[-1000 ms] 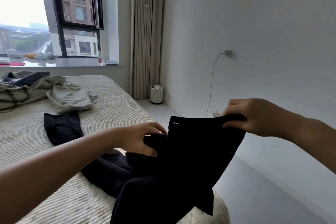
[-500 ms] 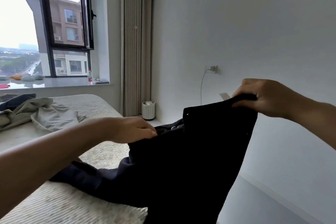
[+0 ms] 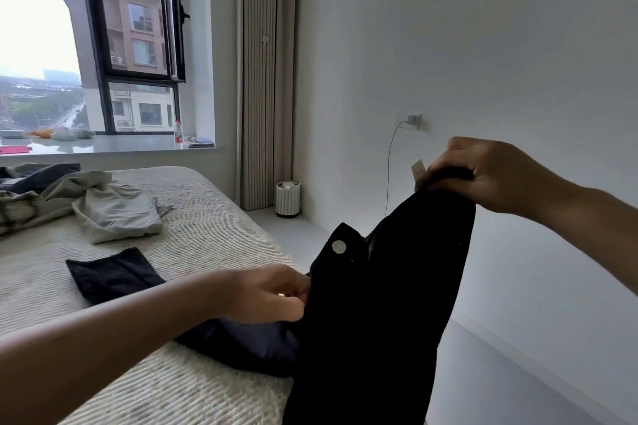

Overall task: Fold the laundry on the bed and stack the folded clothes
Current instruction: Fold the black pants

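From my feed, the black trousers (image 3: 386, 304) at lower centre look like heavy matt cloth, with one shiny metal button (image 3: 339, 247) catching light. A pale paper-like tag (image 3: 418, 170) sticks up at right. The bed cover (image 3: 214, 235) on the left is a ribbed, coarse beige weave. The grey garment (image 3: 114, 214) at left looks like soft, creased cotton. The folded dark piece (image 3: 112, 274) is matt. The windowsill (image 3: 114, 145) is glossy; the wall (image 3: 483, 45) smooth and matt.

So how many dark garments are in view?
3: black trousers held by both hands, a flat dark piece mid-bed, one in the far pile. More may be hidden.
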